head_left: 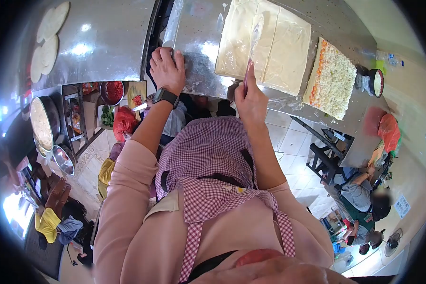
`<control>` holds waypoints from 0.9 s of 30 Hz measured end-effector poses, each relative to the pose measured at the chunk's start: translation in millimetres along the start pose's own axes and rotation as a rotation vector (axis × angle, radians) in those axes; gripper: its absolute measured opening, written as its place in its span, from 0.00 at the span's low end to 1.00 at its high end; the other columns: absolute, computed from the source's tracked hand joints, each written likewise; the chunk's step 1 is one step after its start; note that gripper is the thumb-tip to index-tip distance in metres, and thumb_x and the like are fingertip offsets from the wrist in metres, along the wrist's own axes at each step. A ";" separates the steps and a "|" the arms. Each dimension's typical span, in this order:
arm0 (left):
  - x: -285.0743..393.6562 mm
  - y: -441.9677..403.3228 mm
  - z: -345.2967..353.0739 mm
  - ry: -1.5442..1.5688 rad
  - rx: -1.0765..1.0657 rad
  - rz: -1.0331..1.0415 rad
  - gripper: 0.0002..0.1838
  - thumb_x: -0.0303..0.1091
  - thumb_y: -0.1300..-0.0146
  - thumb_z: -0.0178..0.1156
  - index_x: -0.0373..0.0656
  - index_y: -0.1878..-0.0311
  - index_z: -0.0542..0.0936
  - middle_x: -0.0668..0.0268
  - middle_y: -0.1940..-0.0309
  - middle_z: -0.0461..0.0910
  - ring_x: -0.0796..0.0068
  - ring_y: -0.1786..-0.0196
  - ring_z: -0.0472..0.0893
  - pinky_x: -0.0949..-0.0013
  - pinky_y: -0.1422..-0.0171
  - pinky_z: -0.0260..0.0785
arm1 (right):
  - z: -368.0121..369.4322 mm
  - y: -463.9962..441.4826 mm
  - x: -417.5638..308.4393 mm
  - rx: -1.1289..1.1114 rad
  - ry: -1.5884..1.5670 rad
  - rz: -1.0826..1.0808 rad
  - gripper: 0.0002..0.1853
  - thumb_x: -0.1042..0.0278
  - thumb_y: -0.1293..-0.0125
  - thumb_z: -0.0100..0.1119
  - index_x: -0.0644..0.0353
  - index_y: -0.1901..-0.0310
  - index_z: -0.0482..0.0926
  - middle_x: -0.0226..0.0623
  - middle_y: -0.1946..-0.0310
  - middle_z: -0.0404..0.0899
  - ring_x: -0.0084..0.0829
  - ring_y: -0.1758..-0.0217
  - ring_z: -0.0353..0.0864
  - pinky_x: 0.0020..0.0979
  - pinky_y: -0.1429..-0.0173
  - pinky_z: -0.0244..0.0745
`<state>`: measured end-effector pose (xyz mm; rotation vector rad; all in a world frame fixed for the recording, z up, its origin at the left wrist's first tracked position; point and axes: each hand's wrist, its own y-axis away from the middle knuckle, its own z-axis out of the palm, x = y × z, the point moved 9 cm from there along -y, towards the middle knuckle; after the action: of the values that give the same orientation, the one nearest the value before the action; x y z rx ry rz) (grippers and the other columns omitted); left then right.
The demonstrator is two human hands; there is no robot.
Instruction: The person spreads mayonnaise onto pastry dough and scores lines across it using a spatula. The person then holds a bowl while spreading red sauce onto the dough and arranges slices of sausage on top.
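Note:
My right hand [252, 102] grips a long knife [254, 49] by its dark reddish handle, with the index finger stretched along it. The pale, shiny blade points away from me over a wide sheet of dough [288, 52]. Lengthwise lines run across this sheet, and clear plastic film shows along its near edge. My left hand [167, 71], with a watch on the wrist, rests open at the metal table's edge, left of the dough, holding nothing. Right of the sheet lies a rectangular dough piece [333, 78] covered with grated white topping and an orange strip.
A dark bowl [377, 83] stands at the far right. Flat dough rounds [46, 57] lie on the left metal table [104, 42]. Below it are a bowl of chopped red pieces [112, 92] and a red plastic bag [125, 124]. Other people [359, 189] work on both sides.

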<state>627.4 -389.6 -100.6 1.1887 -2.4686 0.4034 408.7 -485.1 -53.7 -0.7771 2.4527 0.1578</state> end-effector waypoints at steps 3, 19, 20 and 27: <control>0.9 0.0 -1.0 0.001 0.006 -0.001 0.16 0.46 0.38 0.47 0.43 0.57 0.70 0.56 0.52 0.68 0.52 0.50 0.69 0.52 0.49 0.61 | 1.3 11.9 -2.3 -0.027 -0.026 0.002 0.34 0.74 0.44 0.52 0.63 0.34 0.53 0.45 0.73 0.78 0.36 0.79 0.77 0.32 0.74 0.73; 1.7 0.2 0.1 0.021 -0.016 -0.005 0.16 0.46 0.37 0.46 0.42 0.57 0.70 0.55 0.53 0.68 0.51 0.50 0.68 0.52 0.48 0.60 | 13.3 69.6 0.5 -0.047 -0.111 0.050 0.34 0.77 0.46 0.54 0.61 0.35 0.56 0.48 0.63 0.79 0.37 0.74 0.81 0.30 0.70 0.76; 4.0 0.0 -2.3 0.014 0.022 0.028 0.16 0.46 0.37 0.46 0.42 0.57 0.70 0.53 0.56 0.69 0.49 0.52 0.69 0.51 0.50 0.61 | 14.1 72.0 -2.4 -0.053 -0.074 0.009 0.34 0.76 0.46 0.53 0.65 0.35 0.54 0.47 0.64 0.80 0.37 0.76 0.80 0.30 0.73 0.75; 5.9 -0.1 -4.3 -0.007 0.038 0.053 0.17 0.46 0.36 0.45 0.41 0.57 0.69 0.51 0.58 0.70 0.46 0.55 0.70 0.50 0.52 0.62 | 0.9 89.6 -17.0 0.036 -0.128 -0.075 0.33 0.76 0.45 0.53 0.69 0.37 0.55 0.47 0.59 0.79 0.31 0.77 0.79 0.27 0.77 0.74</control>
<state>624.9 -391.9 -94.2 1.1430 -2.5138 0.4628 370.3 -402.5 -50.0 -0.8166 2.2962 0.1310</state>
